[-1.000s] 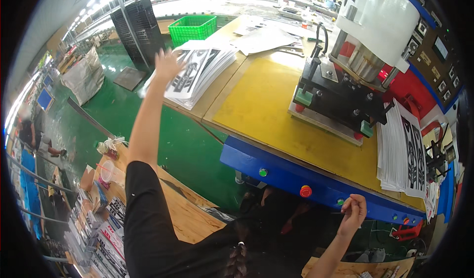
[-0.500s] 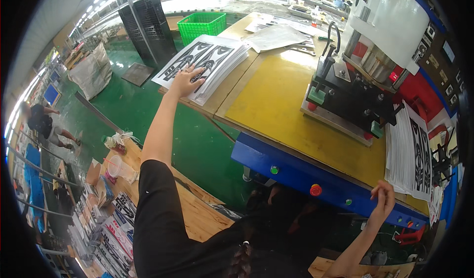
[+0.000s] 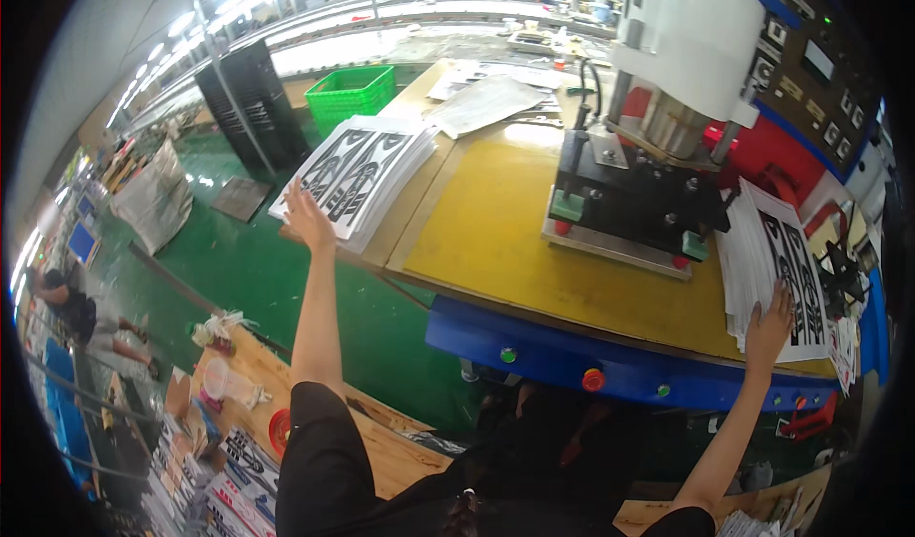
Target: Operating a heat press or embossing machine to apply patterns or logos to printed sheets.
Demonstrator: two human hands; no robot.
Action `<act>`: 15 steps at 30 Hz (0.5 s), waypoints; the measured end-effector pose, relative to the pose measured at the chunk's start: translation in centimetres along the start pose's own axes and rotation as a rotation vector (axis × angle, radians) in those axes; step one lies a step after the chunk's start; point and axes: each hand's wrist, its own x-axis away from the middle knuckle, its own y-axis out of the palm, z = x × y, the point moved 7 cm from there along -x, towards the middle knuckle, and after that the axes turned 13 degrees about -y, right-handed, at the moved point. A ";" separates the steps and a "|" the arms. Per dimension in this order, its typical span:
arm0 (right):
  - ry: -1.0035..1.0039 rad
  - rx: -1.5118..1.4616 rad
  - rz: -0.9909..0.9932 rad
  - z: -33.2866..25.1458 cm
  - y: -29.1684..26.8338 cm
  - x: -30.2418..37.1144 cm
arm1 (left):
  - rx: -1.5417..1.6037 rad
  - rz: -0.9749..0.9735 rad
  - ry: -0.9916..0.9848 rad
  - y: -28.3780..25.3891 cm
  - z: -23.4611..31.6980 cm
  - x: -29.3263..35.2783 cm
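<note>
My left hand [image 3: 309, 217] rests at the near left edge of a thick stack of white sheets with black printed shapes [image 3: 366, 175], its fingers stretched apart. A similar stack of printed sheets [image 3: 753, 251] lies at the right end of the table, partly beside the press. Over its near part lies my right hand [image 3: 770, 331], with fingers extended; whether it pinches a sheet's edge does not show. Between the two stacks stands a press [image 3: 634, 189] with a black plate and a white cylinder, above a yellow work surface [image 3: 496, 222].
A blue front panel [image 3: 553, 346] carries green buttons and a red knob [image 3: 593, 380]. Behind the left stack are a green crate [image 3: 351, 94] and a loose grey-white sheet [image 3: 496, 103]. A wooden table [image 3: 400, 442] with printed pieces lies lower left. Another person [image 3: 76, 308] is far left.
My right hand has moved up and outward from the table's front edge onto the right stack. My left hand has slid from the left stack's middle to its near left edge. The view has shifted.
</note>
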 end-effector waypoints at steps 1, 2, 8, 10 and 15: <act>-0.008 -0.037 0.031 -0.2 -1.0 0.1 | -0.034 -0.020 -0.007 0.7 -0.1 -0.4; -0.035 -0.010 0.039 -0.7 -2.1 0.3 | -0.070 -0.041 -0.014 1.3 0.0 -0.8; 0.251 -0.485 0.085 -0.9 -10.7 1.8 | 0.253 -0.029 -0.019 -0.7 4.9 1.4; 0.312 -0.640 0.241 -2.2 -14.4 3.1 | 0.460 -0.086 0.007 -2.0 8.4 5.2; -0.167 -0.765 0.375 -15.0 -19.8 3.8 | 0.647 -0.854 -0.131 -2.6 16.6 18.1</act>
